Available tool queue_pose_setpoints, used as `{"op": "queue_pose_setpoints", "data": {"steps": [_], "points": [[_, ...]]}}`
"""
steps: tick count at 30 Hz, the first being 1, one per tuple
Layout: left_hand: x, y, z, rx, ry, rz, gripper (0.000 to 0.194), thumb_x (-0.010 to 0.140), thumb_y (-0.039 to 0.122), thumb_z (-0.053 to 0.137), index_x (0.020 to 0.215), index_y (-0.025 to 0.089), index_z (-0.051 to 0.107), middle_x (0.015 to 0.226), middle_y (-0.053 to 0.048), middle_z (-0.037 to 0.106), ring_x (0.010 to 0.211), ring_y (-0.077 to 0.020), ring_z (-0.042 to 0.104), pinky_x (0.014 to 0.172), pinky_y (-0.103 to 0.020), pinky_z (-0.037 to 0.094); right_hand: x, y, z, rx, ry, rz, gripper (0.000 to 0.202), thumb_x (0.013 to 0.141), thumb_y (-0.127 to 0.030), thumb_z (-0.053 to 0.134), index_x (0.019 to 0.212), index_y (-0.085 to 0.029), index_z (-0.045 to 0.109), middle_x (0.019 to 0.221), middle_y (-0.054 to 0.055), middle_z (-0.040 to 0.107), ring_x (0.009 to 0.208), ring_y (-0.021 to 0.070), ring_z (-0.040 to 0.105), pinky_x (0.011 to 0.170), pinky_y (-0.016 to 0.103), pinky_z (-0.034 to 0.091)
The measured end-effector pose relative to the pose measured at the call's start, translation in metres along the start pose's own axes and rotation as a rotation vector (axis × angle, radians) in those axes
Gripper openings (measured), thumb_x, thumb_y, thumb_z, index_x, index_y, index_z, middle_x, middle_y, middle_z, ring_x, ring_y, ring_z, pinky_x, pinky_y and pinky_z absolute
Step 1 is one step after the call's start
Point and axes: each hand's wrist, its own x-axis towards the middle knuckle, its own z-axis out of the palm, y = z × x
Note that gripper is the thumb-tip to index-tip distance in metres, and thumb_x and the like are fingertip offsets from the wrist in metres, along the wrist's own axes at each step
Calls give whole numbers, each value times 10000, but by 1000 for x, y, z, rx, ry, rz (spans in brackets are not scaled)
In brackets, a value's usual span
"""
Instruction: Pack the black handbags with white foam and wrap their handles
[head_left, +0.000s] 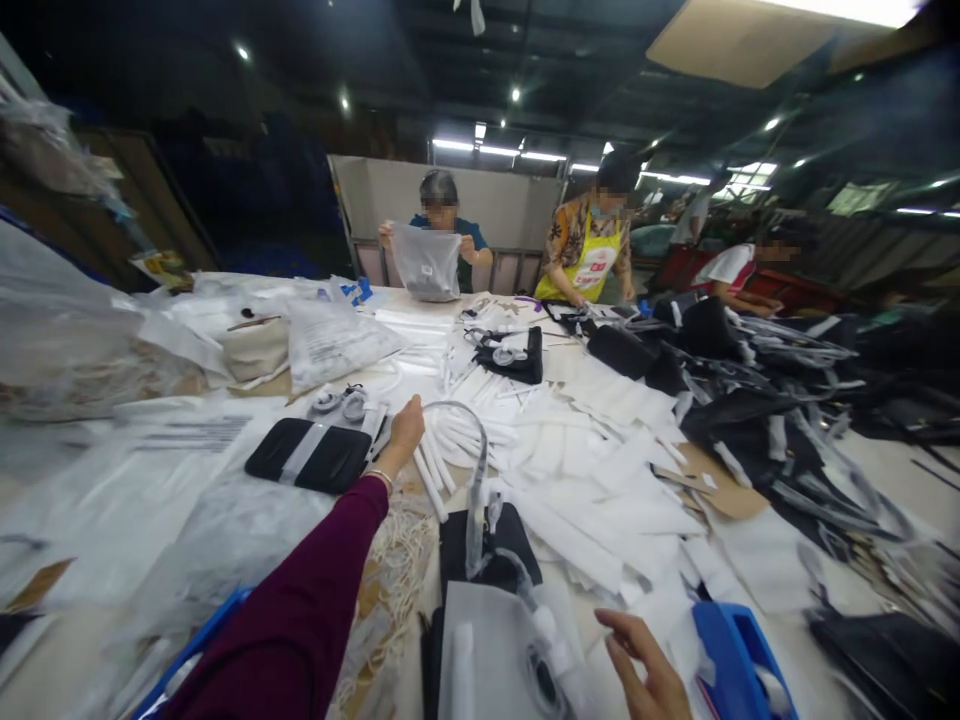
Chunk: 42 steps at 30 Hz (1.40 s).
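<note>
My left hand (406, 432) reaches forward over the table, its fingers pinched on the end of a plastic-wrapped bag strap (481, 470). The strap arcs back down to a black handbag (491, 545) in front of me. White foam sheet (480, 640) with a foam roll lies over the bag's near part. At the lower right, my right hand (646, 668) is open with its fingers apart, holding nothing. Between the bag and a blue tape dispenser (739, 655), it hovers over white sheets. A black pouch with a pale band (307, 455) lies left of my left hand.
Loose white foam sheets (592, 500) and foam tubes (431, 465) cover the table's middle. Black bags (780, 430) are heaped on the right, plastic bags (337, 345) on the left. Across the table, one person (442, 240) holds up a translucent bag; another (589, 250) handles black items.
</note>
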Motion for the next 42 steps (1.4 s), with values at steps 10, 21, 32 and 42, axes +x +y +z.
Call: {"op": "queue_pose_setpoints", "data": {"steps": [10, 21, 32, 42], "points": [[-89, 64, -140, -159, 25, 219, 279, 709, 122, 599, 968, 179, 512, 904, -25, 614, 872, -191, 590, 792, -295, 457, 65, -135, 98, 672, -532, 38, 514, 662, -548, 744, 971, -141, 680, 987, 120, 697, 826, 216, 621, 760, 344, 480], [-302, 77, -172, -1035, -442, -119, 387, 795, 390, 659, 1066, 141, 541, 850, -55, 679, 723, -147, 605, 677, -248, 438, 37, -222, 127, 1167, -753, 402, 216, 986, -141, 365, 854, -169, 533, 830, 67, 723, 700, 130, 643, 680, 228, 492], [-385, 83, -147, -1421, -656, -193, 400, 836, 433, 628, 941, 49, 665, 768, -137, 709, 657, -184, 661, 674, -293, 517, -32, -198, 93, 1030, -1083, -118, 288, 913, -448, 559, 864, -166, 588, 903, 109, 740, 840, 200, 679, 843, 335, 485], [-434, 99, -176, -1293, -354, -264, 355, 802, 482, 645, 763, 144, 544, 552, 32, 524, 369, -33, 345, 364, -165, 242, -105, -186, 91, 1066, -1057, 67, 280, 841, -428, 650, 860, -149, 626, 750, 74, 713, 678, 185, 651, 695, 292, 503]]}}
